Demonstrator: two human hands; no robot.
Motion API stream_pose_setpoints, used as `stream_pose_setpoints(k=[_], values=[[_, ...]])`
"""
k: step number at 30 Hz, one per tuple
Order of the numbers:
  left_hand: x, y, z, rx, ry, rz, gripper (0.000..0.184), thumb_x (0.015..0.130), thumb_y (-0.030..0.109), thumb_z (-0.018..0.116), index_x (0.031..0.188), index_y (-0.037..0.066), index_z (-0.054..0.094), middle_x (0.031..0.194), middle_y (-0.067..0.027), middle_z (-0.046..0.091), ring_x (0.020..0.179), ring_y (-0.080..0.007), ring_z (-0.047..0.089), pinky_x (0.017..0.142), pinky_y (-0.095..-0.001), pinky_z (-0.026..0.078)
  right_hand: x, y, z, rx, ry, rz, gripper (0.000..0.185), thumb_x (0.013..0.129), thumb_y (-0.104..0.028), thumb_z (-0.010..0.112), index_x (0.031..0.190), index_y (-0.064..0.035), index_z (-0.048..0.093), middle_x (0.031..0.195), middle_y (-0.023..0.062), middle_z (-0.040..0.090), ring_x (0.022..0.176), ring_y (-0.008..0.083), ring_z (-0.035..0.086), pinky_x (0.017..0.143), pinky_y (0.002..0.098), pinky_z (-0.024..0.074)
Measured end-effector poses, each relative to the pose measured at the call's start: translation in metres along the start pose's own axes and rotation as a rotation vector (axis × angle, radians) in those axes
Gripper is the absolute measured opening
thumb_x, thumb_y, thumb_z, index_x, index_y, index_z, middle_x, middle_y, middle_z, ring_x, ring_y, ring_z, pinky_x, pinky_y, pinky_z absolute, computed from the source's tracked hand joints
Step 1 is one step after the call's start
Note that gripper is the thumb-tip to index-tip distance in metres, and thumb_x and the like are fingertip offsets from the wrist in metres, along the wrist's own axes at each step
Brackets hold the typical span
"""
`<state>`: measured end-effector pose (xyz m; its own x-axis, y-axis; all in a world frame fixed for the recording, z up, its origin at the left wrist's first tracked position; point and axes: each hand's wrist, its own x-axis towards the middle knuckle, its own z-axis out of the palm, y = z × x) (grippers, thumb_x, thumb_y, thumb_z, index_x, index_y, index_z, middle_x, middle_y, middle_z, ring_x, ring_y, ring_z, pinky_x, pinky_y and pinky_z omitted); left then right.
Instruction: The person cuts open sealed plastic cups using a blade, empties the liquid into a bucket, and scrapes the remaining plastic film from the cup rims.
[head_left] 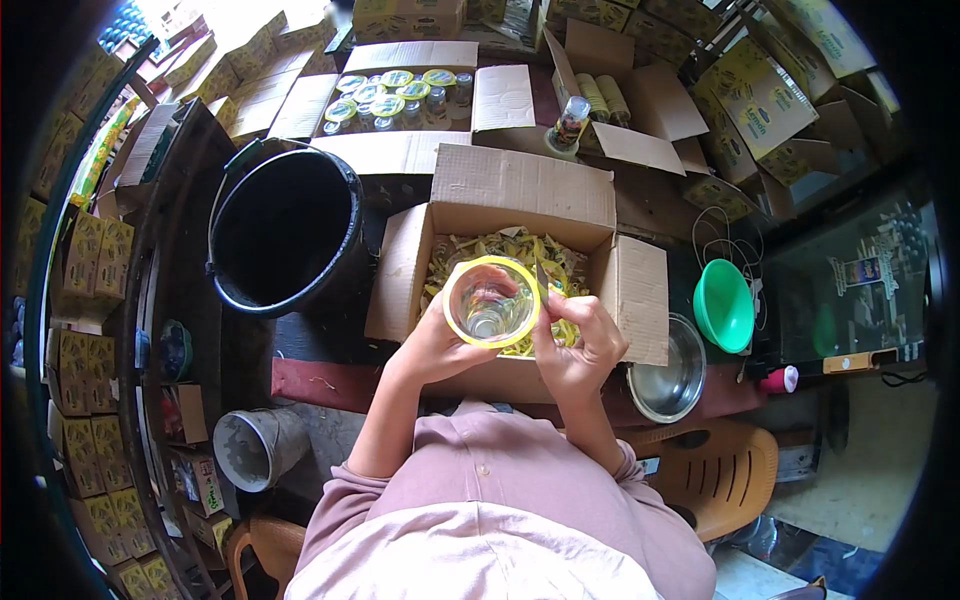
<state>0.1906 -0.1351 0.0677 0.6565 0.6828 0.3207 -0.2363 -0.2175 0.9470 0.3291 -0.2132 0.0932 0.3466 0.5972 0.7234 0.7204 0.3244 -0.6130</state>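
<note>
My left hand (432, 345) is wrapped round a clear plastic cup (490, 312) with a yellow rim, its mouth tilted up toward me. Pinched in my right hand (582, 338) is a thin knife (542, 280), its narrow dark blade pointing away from me along the cup's right rim. Whether the blade touches the rim I cannot tell. Both hands are over an open cardboard box (525, 185), which holds many yellow and clear scraps (568, 268). The cup and my hands hide part of the scraps.
On the left stands a large black bucket (345, 255). Behind the box, a carton (400, 152) holds yellow-lidded cups (385, 104); another carton (640, 148) holds cup stacks. To the right are a green bowl (724, 306) and a steel bowl (662, 375). A grey bucket (282, 445) stands lower left.
</note>
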Motion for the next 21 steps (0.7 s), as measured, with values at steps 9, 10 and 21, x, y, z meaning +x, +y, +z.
stream_pose_setpoints(k=[9,10,21], values=[[-0.001,0.001,-0.002,0.017,-0.042,-0.038,0.058,0.063,0.009,0.072,0.114,0.001,0.047,0.108,-0.0087,0.051,0.102,-0.0177,0.051,0.091,-0.0304,0.04,0.004,0.006,-0.002,0.05,-0.05,0.016,0.027,0.062,0.007,0.069,0.086,-0.003,0.065,0.07,0.0077,0.061,0.059,0.0151,0.06,0.056,0.0247,0.0481],[-0.001,0.0,-0.003,-0.002,-0.065,-0.038,0.059,0.063,0.01,0.072,0.115,0.001,0.046,0.108,-0.0086,0.051,0.101,-0.0175,0.051,0.091,-0.0304,0.04,0.004,0.007,-0.002,0.06,-0.054,0.017,0.026,0.062,0.008,0.069,0.086,-0.0029,0.065,0.07,0.0075,0.061,0.059,0.0149,0.06,0.056,0.0244,0.048],[0.003,-0.014,-0.007,-0.234,-0.139,-0.154,0.062,0.065,0.01,0.071,0.119,0.001,0.042,0.108,-0.0076,0.052,0.1,-0.0147,0.051,0.09,-0.0299,0.04,0.005,0.022,0.003,0.174,-0.094,0.111,0.021,0.065,0.007,0.067,0.084,-0.0012,0.064,0.071,0.0076,0.062,0.058,0.0131,0.061,0.054,0.0232,0.0471]])
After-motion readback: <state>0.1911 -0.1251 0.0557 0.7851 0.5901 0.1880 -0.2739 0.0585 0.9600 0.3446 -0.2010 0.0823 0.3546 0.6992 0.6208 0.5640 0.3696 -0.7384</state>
